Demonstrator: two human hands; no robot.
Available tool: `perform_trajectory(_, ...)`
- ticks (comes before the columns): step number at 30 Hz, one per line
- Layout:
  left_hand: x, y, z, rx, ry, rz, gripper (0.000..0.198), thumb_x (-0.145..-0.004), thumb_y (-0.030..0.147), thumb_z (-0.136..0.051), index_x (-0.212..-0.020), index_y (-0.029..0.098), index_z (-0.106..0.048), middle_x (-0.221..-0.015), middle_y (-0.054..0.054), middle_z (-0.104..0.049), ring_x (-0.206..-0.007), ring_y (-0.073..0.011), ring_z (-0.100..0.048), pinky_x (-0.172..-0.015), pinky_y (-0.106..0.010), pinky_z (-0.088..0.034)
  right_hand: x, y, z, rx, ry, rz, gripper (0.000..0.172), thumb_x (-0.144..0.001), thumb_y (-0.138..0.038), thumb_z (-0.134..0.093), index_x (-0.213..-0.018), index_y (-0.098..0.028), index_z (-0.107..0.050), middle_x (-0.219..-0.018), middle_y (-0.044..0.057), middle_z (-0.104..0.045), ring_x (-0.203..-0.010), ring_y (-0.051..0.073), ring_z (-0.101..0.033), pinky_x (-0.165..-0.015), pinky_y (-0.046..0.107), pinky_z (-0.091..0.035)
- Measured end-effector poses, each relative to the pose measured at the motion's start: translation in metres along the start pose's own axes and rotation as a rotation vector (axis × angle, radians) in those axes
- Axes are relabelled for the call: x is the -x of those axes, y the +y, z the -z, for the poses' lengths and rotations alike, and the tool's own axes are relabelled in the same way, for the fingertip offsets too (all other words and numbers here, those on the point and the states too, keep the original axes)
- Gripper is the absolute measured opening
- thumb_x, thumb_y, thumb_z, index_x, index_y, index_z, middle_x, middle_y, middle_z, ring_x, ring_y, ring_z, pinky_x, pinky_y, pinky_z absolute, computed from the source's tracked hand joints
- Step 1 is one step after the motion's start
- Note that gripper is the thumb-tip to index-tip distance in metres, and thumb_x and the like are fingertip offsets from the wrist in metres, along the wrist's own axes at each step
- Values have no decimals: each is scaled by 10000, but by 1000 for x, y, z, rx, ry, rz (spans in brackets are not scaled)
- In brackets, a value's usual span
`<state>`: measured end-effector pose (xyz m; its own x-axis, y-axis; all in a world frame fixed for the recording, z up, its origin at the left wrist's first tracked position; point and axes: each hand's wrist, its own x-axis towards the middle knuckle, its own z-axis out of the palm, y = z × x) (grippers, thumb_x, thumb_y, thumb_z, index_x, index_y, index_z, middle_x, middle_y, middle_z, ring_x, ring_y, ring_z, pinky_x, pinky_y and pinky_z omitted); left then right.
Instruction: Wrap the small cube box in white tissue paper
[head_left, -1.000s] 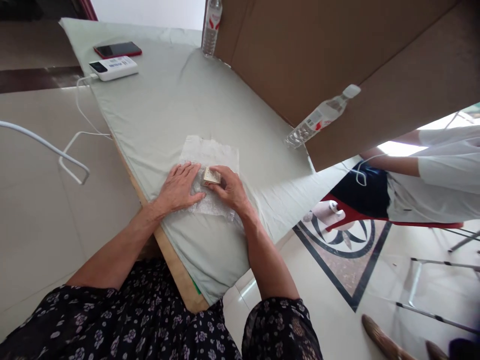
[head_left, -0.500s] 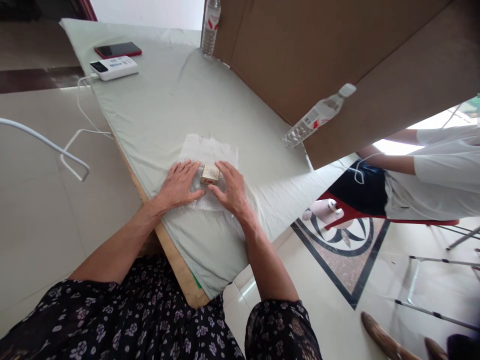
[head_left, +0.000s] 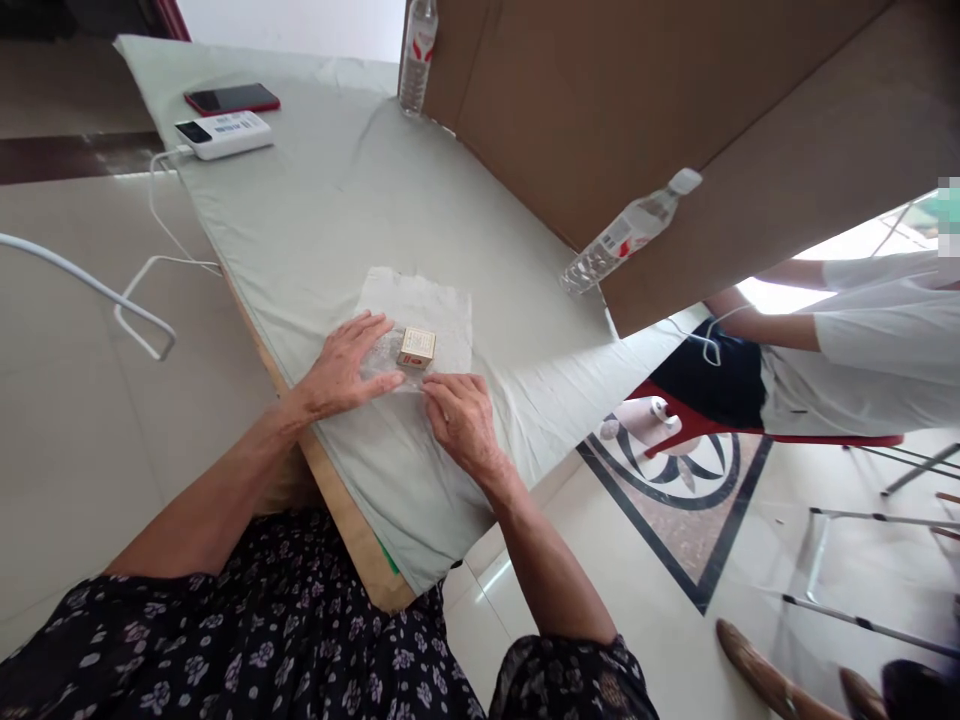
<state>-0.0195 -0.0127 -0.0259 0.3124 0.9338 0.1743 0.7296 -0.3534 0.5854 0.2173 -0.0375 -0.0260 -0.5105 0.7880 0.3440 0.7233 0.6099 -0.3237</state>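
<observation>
A small printed box [head_left: 416,347], gold and cream with a red mark, rests on a sheet of clear bubble wrap [head_left: 442,305] spread on the table. My left hand [head_left: 346,365] lies over the sheet's left side, fingers stretched out and thumb pointing toward the box's near side. On the near side of the box, my right hand [head_left: 461,415] has its fingers closed in a pinch on the near edge of the wrap. Neither hand appears to grip the box. Part of the wrap is hidden under my hands.
A pale cloth covers the table [head_left: 315,220]. Toward the back left are a phone [head_left: 232,98] and a white power bank [head_left: 225,135] with a cable. Water bottles [head_left: 630,232] [head_left: 418,60] stand against a cardboard panel [head_left: 570,120]. A person in a white top [head_left: 877,320] sits at right.
My right hand has moved from beside the box to its near side and closed on the wrap's edge. That edge is now folded up toward the box. My left hand shifted slightly.
</observation>
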Motion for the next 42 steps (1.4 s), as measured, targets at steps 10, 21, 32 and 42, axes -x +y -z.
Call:
perform_trajectory(10, -25, 30, 3, 291, 167, 158, 166, -852, 367, -643, -834, 202, -636, -1305, -113, -736, -1138, -275, -699, -953, -417, -559, -49, 24, 2, -347, 163, -266, 167, -971, -360, -564, -891, -243, -653, -1249, 87, -734, -1175, 242, -678, -1008, 416, -510)
perform_trajectory(21, -44, 23, -16, 562, 245, 354, 182, -727, 357, -660, -737, 197, -577, -847, -30, -732, -677, -130, -559, -630, -262, -438, -62, 31, -18, -740, 150, -435, 205, -850, -431, -624, -817, -228, -619, -856, 5, -735, -745, 147, -621, -730, 291, -511)
perform_trajectory(32, -40, 28, -13, 565, 222, 357, 120, -711, 291, -658, -705, 195, -587, -714, 12, -651, -617, -112, -497, -596, -249, -398, -45, 19, 10, 26, 300, -238, 208, -1029, -294, -498, -1086, -244, -691, -1226, 106, -724, -1189, 275, -635, -1044, 460, -428)
perform_trajectory(42, -22, 11, 6, 364, 212, 400, 344, -750, 415, -730, -1008, 212, -629, -845, 1, -661, -805, -188, -630, -757, -315, -501, -43, -4, 8, 251, -63, 84, 184, -1049, -310, -550, -1189, -265, -660, -1185, 67, -733, -1062, 259, -602, -966, 422, -357)
